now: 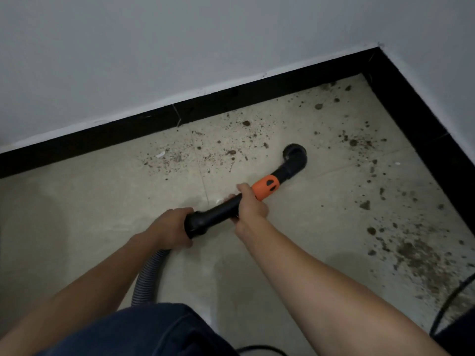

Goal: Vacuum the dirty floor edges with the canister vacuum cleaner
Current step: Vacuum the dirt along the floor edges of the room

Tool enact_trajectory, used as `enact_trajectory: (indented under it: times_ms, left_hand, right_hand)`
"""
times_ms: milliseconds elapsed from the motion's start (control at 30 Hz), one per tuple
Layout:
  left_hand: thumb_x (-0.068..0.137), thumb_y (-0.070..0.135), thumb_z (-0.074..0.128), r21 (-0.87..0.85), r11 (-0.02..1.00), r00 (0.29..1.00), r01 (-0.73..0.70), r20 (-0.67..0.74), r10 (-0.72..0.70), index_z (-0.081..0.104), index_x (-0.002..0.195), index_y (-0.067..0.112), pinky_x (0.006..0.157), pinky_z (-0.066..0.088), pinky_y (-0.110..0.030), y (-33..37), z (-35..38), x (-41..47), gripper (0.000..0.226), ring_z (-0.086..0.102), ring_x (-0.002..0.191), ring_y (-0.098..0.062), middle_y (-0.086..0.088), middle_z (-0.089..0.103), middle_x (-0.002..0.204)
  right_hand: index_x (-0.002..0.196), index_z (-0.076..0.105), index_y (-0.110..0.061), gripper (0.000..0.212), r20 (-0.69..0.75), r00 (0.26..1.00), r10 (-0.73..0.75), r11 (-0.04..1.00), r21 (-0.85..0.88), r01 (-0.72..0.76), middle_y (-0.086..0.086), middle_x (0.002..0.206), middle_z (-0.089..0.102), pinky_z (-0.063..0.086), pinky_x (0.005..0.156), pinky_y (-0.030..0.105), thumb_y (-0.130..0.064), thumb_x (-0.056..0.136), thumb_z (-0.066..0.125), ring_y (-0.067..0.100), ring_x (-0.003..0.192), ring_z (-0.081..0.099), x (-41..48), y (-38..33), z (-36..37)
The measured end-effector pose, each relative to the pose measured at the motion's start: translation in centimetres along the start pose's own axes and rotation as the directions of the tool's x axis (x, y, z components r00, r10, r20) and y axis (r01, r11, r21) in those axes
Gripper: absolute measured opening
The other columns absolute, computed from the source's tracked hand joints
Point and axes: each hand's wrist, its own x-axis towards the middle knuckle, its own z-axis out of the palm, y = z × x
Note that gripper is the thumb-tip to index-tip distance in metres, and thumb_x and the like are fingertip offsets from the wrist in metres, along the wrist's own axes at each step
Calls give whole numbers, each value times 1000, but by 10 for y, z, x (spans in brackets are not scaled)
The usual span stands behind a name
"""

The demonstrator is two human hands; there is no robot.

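Both hands are wrapped around the black vacuum wand [218, 211], which slants from lower left to upper right over the beige tiled floor [90, 214]. The left hand [171, 227] grips the thick rear end of the wand, where the grey ribbed hose [149, 276] joins it and curves down past the person's dark blue trouser leg [141, 330]. The right hand [250, 206] holds the tube further forward, fingers curled over it, just behind an orange collar [266, 187]. Beyond the collar the wand bends into a black round nozzle [295, 152] lying low at the tiles; whether it touches them cannot be told. It sits amid scattered brown dirt [231, 150], a little way out from the black skirting board [231, 98] and short of the room's corner at upper right. More crumbs and clods lie toward that corner, and a denser patch of soil [416, 253] spreads along the right-hand skirting. A small white scrap [160, 154] rests among the specks near the back wall. Above the skirting rises a plain white wall [180, 47]. A black cable [449, 301] crosses the lower right corner of the floor.
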Motion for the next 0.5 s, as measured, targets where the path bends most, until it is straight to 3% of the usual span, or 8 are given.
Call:
enact_trajectory:
  times_ms: [167,300,367,500]
  left_hand:
    - [61,22,79,67,979,977,-193,101,185,55,96,27,72,48,-26,73,14,26,43,60,89,-16,3,62,94]
    - [61,23,82,-24,976,973,-215,78,217,50,86,28,58,42,-19,108,12,45,41,57,83,-13,8,57,86]
    - [60,24,83,-76,980,981,-185,52,189,54,91,25,55,42,-18,117,10,50,43,57,80,-12,8,57,86]
    - [60,26,84,-55,971,967,-234,94,239,54,91,24,62,48,-24,143,9,55,44,59,80,-13,4,60,89]
  right_hand:
    - [79,55,-4,15,-180,981,-68,973,206,106,12,63,64,57,70,40,-10,82,68,23,54,63,0,-43,-64]
    - [84,52,-6,14,-88,987,-135,943,293,155,10,60,59,54,54,32,-9,87,65,21,49,60,16,-89,-58]
    - [82,52,-7,16,-34,986,-163,947,274,165,6,54,55,50,48,28,-8,85,67,18,41,53,27,-108,-51]
    - [75,50,-8,17,-121,977,-174,930,305,203,4,47,50,45,46,26,-6,81,66,17,36,46,34,-122,-72]
